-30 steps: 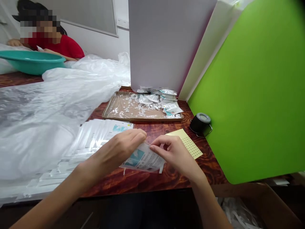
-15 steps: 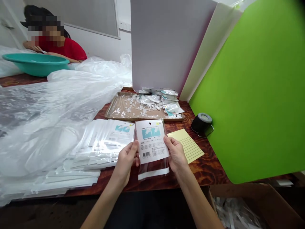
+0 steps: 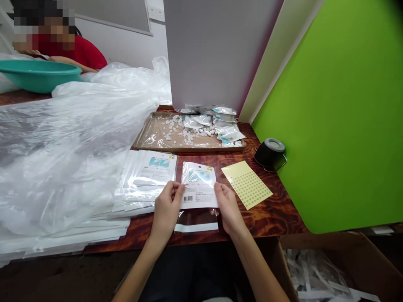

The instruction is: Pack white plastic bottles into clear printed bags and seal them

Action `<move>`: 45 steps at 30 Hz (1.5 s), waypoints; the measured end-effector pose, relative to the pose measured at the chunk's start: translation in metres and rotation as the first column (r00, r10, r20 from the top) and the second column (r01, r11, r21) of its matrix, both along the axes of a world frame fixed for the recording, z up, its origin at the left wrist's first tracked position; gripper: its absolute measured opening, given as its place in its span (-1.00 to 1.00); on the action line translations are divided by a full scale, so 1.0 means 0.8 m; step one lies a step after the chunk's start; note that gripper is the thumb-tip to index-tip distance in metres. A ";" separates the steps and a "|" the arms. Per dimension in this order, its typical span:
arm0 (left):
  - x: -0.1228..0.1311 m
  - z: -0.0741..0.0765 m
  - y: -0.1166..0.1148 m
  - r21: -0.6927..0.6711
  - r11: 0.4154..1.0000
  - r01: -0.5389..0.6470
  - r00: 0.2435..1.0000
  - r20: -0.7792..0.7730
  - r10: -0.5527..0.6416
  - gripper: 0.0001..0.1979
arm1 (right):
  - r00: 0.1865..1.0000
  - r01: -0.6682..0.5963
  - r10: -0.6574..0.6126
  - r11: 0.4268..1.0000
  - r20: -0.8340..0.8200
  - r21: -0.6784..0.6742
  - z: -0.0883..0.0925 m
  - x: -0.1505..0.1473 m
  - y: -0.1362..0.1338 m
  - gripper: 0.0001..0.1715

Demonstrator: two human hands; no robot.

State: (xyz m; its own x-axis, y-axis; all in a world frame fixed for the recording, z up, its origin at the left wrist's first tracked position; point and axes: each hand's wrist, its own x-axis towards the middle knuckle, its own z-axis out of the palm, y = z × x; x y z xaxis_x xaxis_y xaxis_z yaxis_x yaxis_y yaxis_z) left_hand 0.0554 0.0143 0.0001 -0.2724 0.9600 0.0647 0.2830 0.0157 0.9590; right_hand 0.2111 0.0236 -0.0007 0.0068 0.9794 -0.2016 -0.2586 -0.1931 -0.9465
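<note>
I hold a clear plastic pouch (image 3: pixel 198 191) with a white printed card inside, low over the wooden table (image 3: pixel 270 218). My left hand (image 3: pixel 166 209) pinches its left edge and my right hand (image 3: pixel 227 206) pinches its right edge. The pouch's open flap with a white strip points toward me. To its left lies a fanned stack of similar pouches (image 3: pixel 138 184). A yellow sheet of small round stickers (image 3: pixel 246 184) lies just right of my right hand.
A shallow tray (image 3: pixel 151 136) with small white pieces and filled pouches sits behind. A black round tin (image 3: pixel 270 152) stands near a green divider (image 3: pixel 340 117). Large clear plastic sheeting (image 3: pixel 63 142) covers the left. A person in red leans by a teal basin (image 3: pixel 37 75). A cardboard box (image 3: pixel 330 264) is at the lower right.
A second ago both hands fiddled with the pouch flat on the table. They then raised it upright by its sides, and now it is tilted back down closer to the table.
</note>
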 end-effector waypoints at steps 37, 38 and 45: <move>-0.025 -0.009 0.001 -0.083 0.993 0.080 0.909 0.415 -0.039 -0.66 | 0.981 0.036 -0.048 0.997 0.188 0.065 -0.001 0.017 0.010 -0.57; -0.024 -0.007 0.001 -0.084 0.994 0.075 0.891 0.454 -0.029 -0.66 | 0.984 0.010 -0.018 0.999 0.178 0.044 0.002 0.014 0.010 -0.56; -0.022 -0.001 -0.002 -0.069 0.997 0.040 0.920 0.391 -0.010 -0.67 | 0.992 -0.130 0.129 0.990 -0.015 -0.058 0.019 0.003 -0.004 -0.51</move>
State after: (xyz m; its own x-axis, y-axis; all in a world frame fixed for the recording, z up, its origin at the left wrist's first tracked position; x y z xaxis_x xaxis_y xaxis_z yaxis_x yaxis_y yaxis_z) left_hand 0.0382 0.0129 -0.0007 -0.2372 0.9648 -0.1133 -0.1117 0.0887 0.9898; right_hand 0.2139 0.0207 0.0142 -0.1219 0.9584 -0.2581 -0.2386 -0.2808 -0.9296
